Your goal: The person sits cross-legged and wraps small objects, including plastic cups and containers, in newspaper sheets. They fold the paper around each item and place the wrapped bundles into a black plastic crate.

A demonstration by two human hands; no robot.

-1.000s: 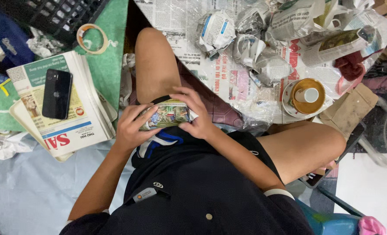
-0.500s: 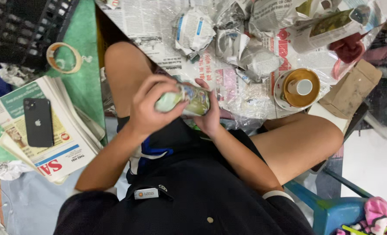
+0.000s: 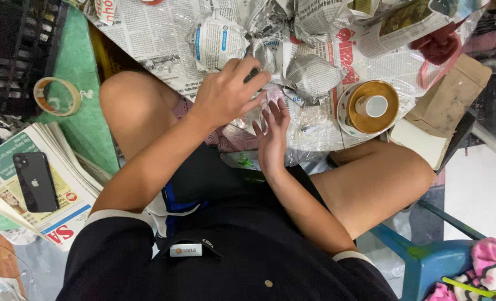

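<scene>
- Left hand (image 3: 225,95) is reaching out over the spread newspaper (image 3: 147,39), fingers curled down onto something dark near the wrapped bundles. I honestly can't tell if it's gripping that thing or just pressing on it, the knuckles hide it.
- Right hand (image 3: 273,131) is open, fingers spread flat, resting on the crinkly clear plastic sheet (image 3: 309,128) just below the left hand. It holds nothing.
- The newspaper-wrapped bundles (image 3: 217,42) sit in a loose cluster right past the fingertips, touching each other. Looks to me like a careless nudge could roll one off the pile or pop its wrapping open.
- Small white cup (image 3: 373,106) on a gold saucer (image 3: 368,107) stands near the right hand, on the same paper. If the plastic or paper gets tugged, I'd guess that cup tips or slides.
- Black phone (image 3: 35,181) lies on a stack of newspapers (image 3: 64,206) well off to the left, near the stack's edge, so pulling a sheet from under it could probably dump it.
- Tape roll (image 3: 57,96) lies on the green surface, well apart from both hands.
</scene>
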